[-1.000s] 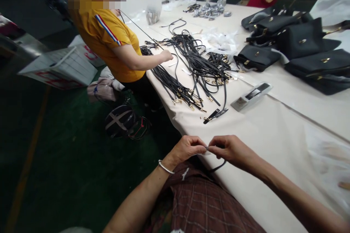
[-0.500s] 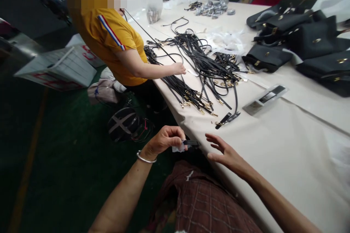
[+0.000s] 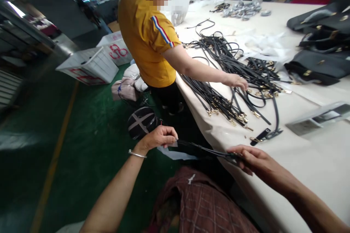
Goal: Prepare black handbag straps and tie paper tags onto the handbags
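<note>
Stretched between my two hands, just off the table's edge, is a black strap (image 3: 209,149). My left hand (image 3: 159,137), with a silver bangle at the wrist, pinches one end together with a bit of whitish film. A pale strip of wrapping (image 3: 177,154) hangs below that hand. Around the strap's other end, my right hand (image 3: 250,157) is closed; its fingers partly hide that end. On the table beyond lie a small black tab with a metal ring (image 3: 259,136) and a big heap of black straps with gold clasps (image 3: 226,58).
A co-worker in a yellow shirt (image 3: 149,40) reaches an arm over the straps. Black handbags (image 3: 318,65) and a clear plastic package (image 3: 319,119) lie on the right of the table (image 3: 308,189). White bins (image 3: 90,65) and a black round bundle (image 3: 142,122) stand on the green floor.
My right hand, open before, has closed on the strap and drawn away from the left. The strap and wrapping now show at length. The view has swung left; the co-worker's arm reaches farther over the straps.
</note>
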Tool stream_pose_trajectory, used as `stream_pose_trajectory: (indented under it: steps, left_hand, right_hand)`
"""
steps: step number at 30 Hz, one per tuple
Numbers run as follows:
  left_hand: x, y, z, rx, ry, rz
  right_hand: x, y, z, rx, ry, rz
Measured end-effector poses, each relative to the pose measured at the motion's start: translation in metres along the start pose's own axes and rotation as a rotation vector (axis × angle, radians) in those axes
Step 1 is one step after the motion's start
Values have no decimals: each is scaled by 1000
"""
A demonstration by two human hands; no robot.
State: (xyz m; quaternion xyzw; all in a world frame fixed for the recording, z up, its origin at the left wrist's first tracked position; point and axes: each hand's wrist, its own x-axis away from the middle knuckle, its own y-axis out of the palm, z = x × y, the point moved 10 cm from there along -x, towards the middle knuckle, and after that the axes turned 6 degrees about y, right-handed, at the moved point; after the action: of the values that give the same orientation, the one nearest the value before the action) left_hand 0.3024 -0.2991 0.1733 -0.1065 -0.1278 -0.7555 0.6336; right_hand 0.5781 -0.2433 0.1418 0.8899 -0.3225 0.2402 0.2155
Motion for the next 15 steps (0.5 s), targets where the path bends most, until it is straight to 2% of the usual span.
stream_pose_trajectory:
  steps: [4, 8, 12, 15]
  left_hand:
    - [-11, 7, -31, -68, -86, -91]
    - [-30, 29, -33, 34, -63, -176]
    - [-49, 54, -30, 135, -87, -273]
    - [-62, 69, -22, 71, -30, -303]
  right_hand:
    - [24, 0, -21, 48, 100, 72]
    - [49, -9, -44, 119, 89, 268]
    - [76, -34, -54, 280, -68, 435]
    - [95, -42, -65, 468, -209, 431]
